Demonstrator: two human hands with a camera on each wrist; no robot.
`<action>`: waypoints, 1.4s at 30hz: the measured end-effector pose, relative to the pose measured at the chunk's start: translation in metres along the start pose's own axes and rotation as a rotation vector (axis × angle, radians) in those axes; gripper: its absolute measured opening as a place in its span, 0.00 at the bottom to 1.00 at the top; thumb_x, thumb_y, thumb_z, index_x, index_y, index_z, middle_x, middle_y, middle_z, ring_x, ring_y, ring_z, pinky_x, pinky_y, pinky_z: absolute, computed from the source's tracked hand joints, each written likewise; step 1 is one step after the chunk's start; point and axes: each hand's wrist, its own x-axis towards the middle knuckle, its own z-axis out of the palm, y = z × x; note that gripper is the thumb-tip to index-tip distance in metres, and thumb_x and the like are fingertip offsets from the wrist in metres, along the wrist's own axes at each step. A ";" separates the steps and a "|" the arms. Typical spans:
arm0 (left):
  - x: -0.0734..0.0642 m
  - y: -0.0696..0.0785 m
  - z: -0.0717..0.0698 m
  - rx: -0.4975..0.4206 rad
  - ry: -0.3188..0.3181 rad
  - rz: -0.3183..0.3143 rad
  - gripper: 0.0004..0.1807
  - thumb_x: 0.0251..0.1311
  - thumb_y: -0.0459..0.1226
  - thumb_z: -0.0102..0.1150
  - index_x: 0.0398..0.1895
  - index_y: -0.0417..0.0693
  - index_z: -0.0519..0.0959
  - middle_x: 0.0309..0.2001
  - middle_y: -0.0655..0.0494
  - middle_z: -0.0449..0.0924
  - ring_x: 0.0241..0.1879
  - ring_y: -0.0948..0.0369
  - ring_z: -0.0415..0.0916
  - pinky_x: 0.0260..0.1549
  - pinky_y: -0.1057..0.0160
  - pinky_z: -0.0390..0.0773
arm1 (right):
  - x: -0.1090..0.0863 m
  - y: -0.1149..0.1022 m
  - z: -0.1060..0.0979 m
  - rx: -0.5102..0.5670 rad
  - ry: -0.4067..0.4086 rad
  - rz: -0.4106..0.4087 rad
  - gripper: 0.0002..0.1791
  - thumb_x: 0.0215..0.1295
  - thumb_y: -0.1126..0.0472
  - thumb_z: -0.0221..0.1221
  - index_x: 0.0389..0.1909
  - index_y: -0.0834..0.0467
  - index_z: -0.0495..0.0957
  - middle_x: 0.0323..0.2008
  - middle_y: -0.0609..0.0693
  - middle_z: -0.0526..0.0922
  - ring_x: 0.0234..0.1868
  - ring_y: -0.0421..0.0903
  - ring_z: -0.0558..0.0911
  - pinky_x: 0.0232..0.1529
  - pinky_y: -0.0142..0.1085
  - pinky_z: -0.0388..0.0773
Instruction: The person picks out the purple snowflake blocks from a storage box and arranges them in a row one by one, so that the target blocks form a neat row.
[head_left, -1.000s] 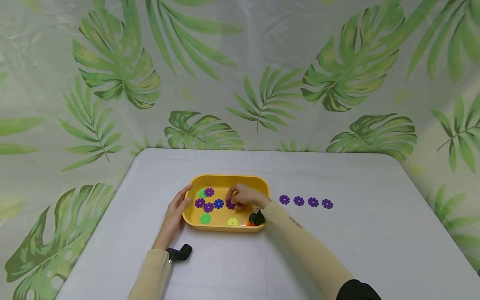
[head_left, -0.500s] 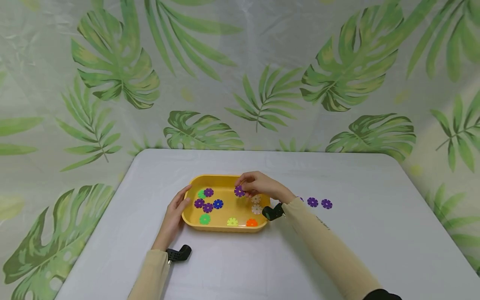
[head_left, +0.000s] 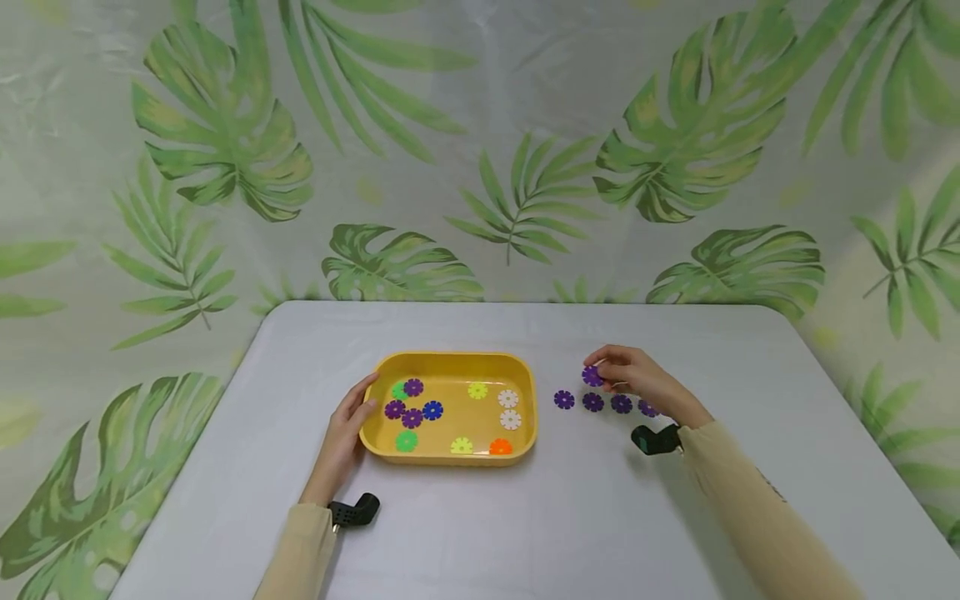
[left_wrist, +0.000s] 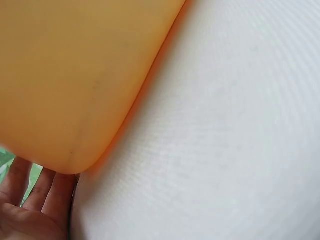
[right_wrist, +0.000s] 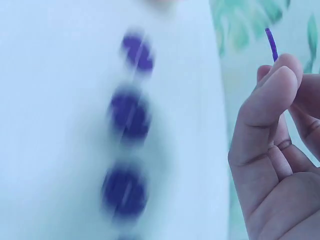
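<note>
My right hand (head_left: pixel 641 379) pinches a purple snowflake disc (head_left: pixel 592 377) between thumb and fingers above the white table. Edge-on, that disc (right_wrist: pixel 271 44) shows as a thin purple strip past the fingertips in the right wrist view. Below the hand lies a row of several purple discs (head_left: pixel 593 402); the rightmost is partly covered by the hand. My left hand (head_left: pixel 343 437) rests against the left end of the yellow tray (head_left: pixel 450 459), thumb at the rim. In the left wrist view its fingers (left_wrist: pixel 52 195) extend along the tray's outer wall.
Inside the tray lie purple discs (head_left: pixel 412 418), a blue disc (head_left: pixel 432 410), green discs (head_left: pixel 407 441), yellow discs (head_left: pixel 477 390), white discs (head_left: pixel 510 419) and an orange disc (head_left: pixel 501 447). Behind the table (head_left: pixel 465 533) hangs a leaf-patterned cloth (head_left: pixel 525 208).
My right hand has lifted a purple disc out of the tray and carried it right, over the row on the table. The left hand has stayed at the tray.
</note>
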 end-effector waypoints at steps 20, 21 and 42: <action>-0.003 0.001 -0.001 0.011 0.003 -0.008 0.25 0.73 0.39 0.44 0.72 0.55 0.61 0.74 0.61 0.50 0.72 0.63 0.45 0.65 0.65 0.56 | -0.070 0.081 -0.068 -0.150 0.215 0.157 0.17 0.72 0.66 0.45 0.53 0.76 0.68 0.32 0.55 0.77 0.27 0.44 0.77 0.29 0.34 0.79; -0.003 0.001 -0.001 0.009 0.002 -0.010 0.25 0.73 0.39 0.44 0.72 0.55 0.61 0.74 0.61 0.50 0.72 0.63 0.46 0.65 0.64 0.56 | -0.070 0.081 -0.067 -0.186 0.223 0.160 0.16 0.72 0.66 0.46 0.52 0.76 0.69 0.32 0.55 0.77 0.27 0.44 0.77 0.29 0.34 0.80; -0.006 0.018 0.004 -0.030 -0.016 -0.034 0.25 0.74 0.36 0.42 0.72 0.50 0.59 0.74 0.55 0.47 0.72 0.58 0.45 0.67 0.58 0.53 | -0.009 -0.010 0.008 0.032 0.043 -0.021 0.19 0.74 0.60 0.47 0.55 0.72 0.68 0.43 0.62 0.73 0.36 0.57 0.76 0.44 0.44 0.80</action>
